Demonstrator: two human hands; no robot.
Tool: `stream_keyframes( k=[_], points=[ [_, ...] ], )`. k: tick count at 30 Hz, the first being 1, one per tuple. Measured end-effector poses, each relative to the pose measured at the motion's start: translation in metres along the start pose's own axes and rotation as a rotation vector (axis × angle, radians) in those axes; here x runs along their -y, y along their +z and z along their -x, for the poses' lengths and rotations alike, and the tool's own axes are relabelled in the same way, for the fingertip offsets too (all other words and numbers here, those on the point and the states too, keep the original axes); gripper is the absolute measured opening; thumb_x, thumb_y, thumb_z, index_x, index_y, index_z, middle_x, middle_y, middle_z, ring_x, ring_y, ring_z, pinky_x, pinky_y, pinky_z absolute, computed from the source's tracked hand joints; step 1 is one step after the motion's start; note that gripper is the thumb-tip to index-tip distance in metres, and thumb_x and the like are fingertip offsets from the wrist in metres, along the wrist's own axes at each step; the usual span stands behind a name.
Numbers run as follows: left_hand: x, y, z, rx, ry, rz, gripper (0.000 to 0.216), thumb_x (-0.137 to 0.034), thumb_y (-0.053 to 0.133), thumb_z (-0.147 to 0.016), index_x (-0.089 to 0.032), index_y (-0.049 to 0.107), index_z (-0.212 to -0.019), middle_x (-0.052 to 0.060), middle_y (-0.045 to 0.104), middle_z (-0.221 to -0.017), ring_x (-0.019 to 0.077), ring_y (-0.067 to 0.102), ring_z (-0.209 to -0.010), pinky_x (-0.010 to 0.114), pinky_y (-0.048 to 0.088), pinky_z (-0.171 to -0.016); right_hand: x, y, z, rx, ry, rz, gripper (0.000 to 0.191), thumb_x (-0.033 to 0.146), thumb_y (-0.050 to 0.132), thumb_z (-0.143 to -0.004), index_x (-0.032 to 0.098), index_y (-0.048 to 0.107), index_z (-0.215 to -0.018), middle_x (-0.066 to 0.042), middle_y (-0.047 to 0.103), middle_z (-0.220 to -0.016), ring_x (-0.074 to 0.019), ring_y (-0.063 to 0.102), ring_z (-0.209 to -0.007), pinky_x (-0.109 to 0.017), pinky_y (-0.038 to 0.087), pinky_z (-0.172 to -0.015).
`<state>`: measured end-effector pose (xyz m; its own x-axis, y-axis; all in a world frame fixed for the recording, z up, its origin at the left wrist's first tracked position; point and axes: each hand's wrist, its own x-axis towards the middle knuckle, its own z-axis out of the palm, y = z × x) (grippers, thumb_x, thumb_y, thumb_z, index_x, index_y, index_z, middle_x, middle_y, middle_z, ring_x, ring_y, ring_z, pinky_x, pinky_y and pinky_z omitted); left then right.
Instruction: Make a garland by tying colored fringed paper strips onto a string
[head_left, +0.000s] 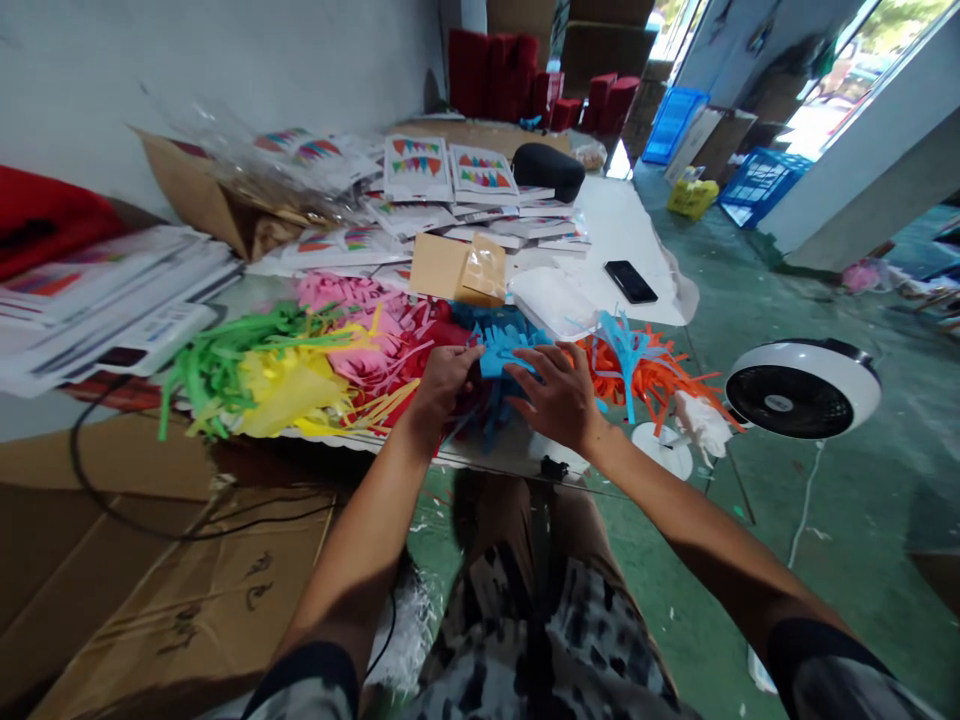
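Blue fringed paper strip (496, 358) sits at the frame's centre, its left end pinched in the left hand (448, 375); the right hand (561, 392), fingers spread apart, touches its right side. Yellow fringed paper (292, 390) lies centre-left, orange fringed paper (661, 378) centre-right.

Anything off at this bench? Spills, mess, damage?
Some mess, no clear damage: orange strips seem to stick out past the edge of the table toward the fan, and a white, shredded-looking heap seems loose on the green floor, where it could be trodden on.
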<state>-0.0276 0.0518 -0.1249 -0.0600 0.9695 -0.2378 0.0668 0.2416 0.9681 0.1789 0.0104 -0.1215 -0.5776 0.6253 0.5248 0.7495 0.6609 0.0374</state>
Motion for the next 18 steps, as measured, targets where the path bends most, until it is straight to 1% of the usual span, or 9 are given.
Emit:
stream_keyframes(
  k=[2, 4, 7, 9, 12, 13, 15, 17, 18],
  points=[
    [0.003, -0.001, 0.001, 0.036, -0.004, 0.033, 0.036, -0.040, 0.074, -0.082, -0.019, 0.056, -0.060, -0.003, 0.052, -0.051, 0.0080, 0.042, -0.041, 0.022, 0.031, -0.041, 0.001, 0.003, -0.001, -0.029, 0.014, -0.012, 0.033, 0.022, 0.065, -0.097, 0.034, 0.073, -0.127, -0.006, 0.073, -0.131, -0.0287, 0.058, -0.118, -0.052, 0.032, -0.111],
    [0.007, -0.002, 0.002, 0.066, 0.002, 0.028, 0.035, -0.043, 0.074, -0.081, -0.018, 0.059, -0.062, -0.002, 0.055, -0.053, 0.0086, 0.045, -0.043, 0.022, 0.034, -0.041, 0.001, 0.004, -0.002, -0.043, 0.054, -0.063, 0.030, 0.021, 0.064, -0.099, 0.037, 0.077, -0.120, -0.003, 0.078, -0.117, -0.0254, 0.061, -0.110, -0.049, 0.035, -0.108],
    [0.012, -0.003, 0.005, 0.055, 0.047, -0.020, 0.035, -0.047, 0.069, -0.085, -0.018, 0.061, -0.067, -0.001, 0.058, -0.055, 0.0108, 0.051, -0.044, 0.023, 0.038, -0.042, -0.003, 0.000, -0.006, -0.036, 0.148, -0.230, 0.019, 0.027, 0.068, -0.098, 0.034, 0.082, -0.108, -0.004, 0.080, -0.102, -0.0241, 0.065, -0.101, -0.044, 0.043, -0.099],
    [0.015, -0.004, 0.008, 0.016, 0.140, -0.039, 0.036, -0.049, 0.065, -0.088, -0.018, 0.062, -0.072, -0.001, 0.059, -0.059, 0.0123, 0.055, -0.047, 0.023, 0.039, -0.043, -0.007, -0.005, -0.010, -0.051, 0.202, -0.374, 0.013, 0.030, 0.071, -0.096, 0.029, 0.083, -0.100, -0.005, 0.079, -0.098, -0.0232, 0.068, -0.097, -0.040, 0.048, -0.092],
    [0.015, -0.004, 0.013, -0.089, 0.338, -0.052, 0.030, -0.047, 0.065, -0.090, -0.018, 0.065, -0.083, 0.000, 0.066, -0.072, 0.0130, 0.060, -0.058, 0.023, 0.044, -0.049, -0.016, -0.010, -0.018, -0.107, 0.224, -0.537, 0.013, 0.035, 0.075, -0.093, 0.025, 0.083, -0.093, -0.006, 0.078, -0.092, -0.0222, 0.070, -0.089, -0.037, 0.052, -0.085],
    [0.014, -0.004, 0.015, -0.122, 0.404, -0.059, 0.027, -0.045, 0.066, -0.090, -0.018, 0.066, -0.088, 0.001, 0.069, -0.079, 0.0135, 0.062, -0.064, 0.023, 0.047, -0.054, -0.020, -0.011, -0.021, -0.117, 0.225, -0.567, 0.014, 0.037, 0.076, -0.093, 0.025, 0.083, -0.092, -0.005, 0.078, -0.090, -0.0221, 0.070, -0.087, -0.036, 0.053, -0.083],
    [0.011, -0.003, 0.018, -0.153, 0.521, -0.077, 0.022, -0.041, 0.067, -0.091, -0.019, 0.068, -0.096, 0.003, 0.074, -0.092, 0.0152, 0.068, -0.080, 0.025, 0.053, -0.068, -0.026, -0.012, -0.027, -0.111, 0.240, -0.602, 0.016, 0.040, 0.075, -0.093, 0.025, 0.083, -0.093, -0.005, 0.078, -0.090, -0.0221, 0.071, -0.085, -0.036, 0.055, -0.081],
    [0.007, -0.002, 0.020, -0.146, 0.606, -0.099, 0.020, -0.038, 0.066, -0.093, -0.020, 0.071, -0.099, 0.004, 0.076, -0.100, 0.0165, 0.070, -0.093, 0.027, 0.055, -0.080, -0.032, -0.011, -0.031, -0.092, 0.267, -0.605, 0.017, 0.040, 0.073, -0.094, 0.027, 0.084, -0.096, -0.005, 0.079, -0.094, -0.0223, 0.072, -0.086, -0.036, 0.056, -0.081],
    [0.006, -0.001, 0.020, -0.137, 0.632, -0.107, 0.020, -0.037, 0.065, -0.093, -0.020, 0.072, -0.100, 0.005, 0.076, -0.101, 0.0168, 0.070, -0.095, 0.027, 0.054, -0.082, -0.035, -0.010, -0.033, -0.088, 0.274, -0.601, 0.018, 0.040, 0.073, -0.094, 0.027, 0.084, -0.097, -0.005, 0.079, -0.097, -0.0225, 0.073, -0.087, -0.036, 0.056, -0.082]
  ],
)
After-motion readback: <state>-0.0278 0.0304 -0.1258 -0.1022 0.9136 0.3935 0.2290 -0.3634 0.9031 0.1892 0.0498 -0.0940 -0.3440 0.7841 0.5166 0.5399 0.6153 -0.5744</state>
